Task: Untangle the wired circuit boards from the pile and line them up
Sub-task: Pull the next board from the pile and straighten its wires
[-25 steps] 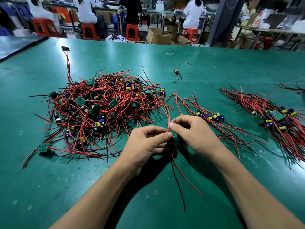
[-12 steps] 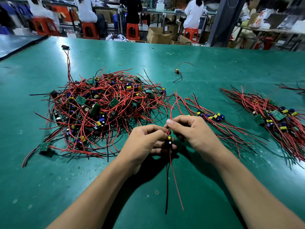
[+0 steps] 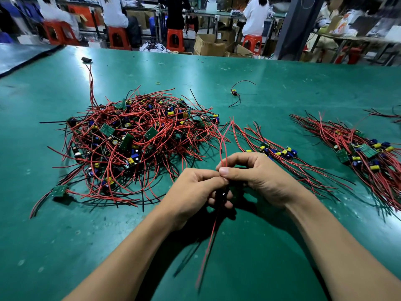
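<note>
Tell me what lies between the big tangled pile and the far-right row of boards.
In the head view, a smaller lined-up bundle of wired boards lies between the pile and the far-right row.

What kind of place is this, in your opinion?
Probably an electronics assembly workshop: a tangled pile of wired circuit boards on a green worktable, seated workers at benches behind, cardboard boxes.

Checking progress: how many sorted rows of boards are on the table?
2. The near row lies just beyond the right hand; the second row lies further right. Wires at the right frame edge may be a third, cut off.
</note>
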Motion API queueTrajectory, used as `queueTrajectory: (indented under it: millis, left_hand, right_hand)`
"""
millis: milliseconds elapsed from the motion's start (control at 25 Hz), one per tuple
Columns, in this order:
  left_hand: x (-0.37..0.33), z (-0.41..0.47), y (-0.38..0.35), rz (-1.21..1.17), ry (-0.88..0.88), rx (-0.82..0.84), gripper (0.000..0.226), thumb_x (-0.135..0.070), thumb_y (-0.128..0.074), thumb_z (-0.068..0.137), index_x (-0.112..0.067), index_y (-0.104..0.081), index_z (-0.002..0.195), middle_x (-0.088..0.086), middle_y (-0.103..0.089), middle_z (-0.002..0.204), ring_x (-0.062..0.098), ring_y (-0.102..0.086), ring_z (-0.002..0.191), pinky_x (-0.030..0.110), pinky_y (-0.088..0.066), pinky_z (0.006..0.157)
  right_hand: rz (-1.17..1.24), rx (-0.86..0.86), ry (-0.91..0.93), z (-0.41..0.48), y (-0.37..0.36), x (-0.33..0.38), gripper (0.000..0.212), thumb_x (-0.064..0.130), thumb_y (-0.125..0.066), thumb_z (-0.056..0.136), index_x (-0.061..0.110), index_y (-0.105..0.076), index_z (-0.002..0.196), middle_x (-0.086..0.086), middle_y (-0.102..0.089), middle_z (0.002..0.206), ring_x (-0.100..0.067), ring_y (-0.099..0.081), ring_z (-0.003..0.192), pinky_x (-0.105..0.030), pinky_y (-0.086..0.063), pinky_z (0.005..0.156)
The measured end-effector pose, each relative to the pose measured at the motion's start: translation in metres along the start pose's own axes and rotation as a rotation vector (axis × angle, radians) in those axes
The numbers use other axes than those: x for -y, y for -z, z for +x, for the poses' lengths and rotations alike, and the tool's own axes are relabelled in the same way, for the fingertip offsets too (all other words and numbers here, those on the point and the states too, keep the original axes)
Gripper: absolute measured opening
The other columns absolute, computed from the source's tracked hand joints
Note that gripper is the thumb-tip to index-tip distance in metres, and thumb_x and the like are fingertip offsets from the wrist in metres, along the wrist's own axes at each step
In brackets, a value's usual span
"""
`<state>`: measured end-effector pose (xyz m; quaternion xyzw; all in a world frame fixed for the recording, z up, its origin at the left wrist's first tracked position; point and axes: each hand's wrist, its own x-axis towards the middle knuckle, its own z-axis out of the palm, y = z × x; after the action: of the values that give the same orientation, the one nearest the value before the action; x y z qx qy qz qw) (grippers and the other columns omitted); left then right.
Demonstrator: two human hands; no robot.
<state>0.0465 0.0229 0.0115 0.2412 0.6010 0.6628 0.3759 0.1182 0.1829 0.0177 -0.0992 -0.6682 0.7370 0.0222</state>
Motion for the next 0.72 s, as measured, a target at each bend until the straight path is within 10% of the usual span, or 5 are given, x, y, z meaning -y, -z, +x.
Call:
queueTrajectory:
  millis: [720]
  left_hand:
    - [0.0, 0.002, -0.007, 0.028, -0.015, -0.132, 0.021, -0.003, -0.06, 0.087, 0.008, -0.067, 0.071, 0.015, -0.066, 0.059, 0.026, -0.065, 0.05, 0.02, -0.047, 0.043]
  right_hand:
    - [-0.08, -0.641, 0.25, 0.029, 0.0, -0.018, 0.007, 0.021, -0.077, 0.086, 0.017, -0.074, 0.082, 0.004, -0.048, 0.048, -0.01, -0.038, 0.038, -0.016, -0.028, 0.039]
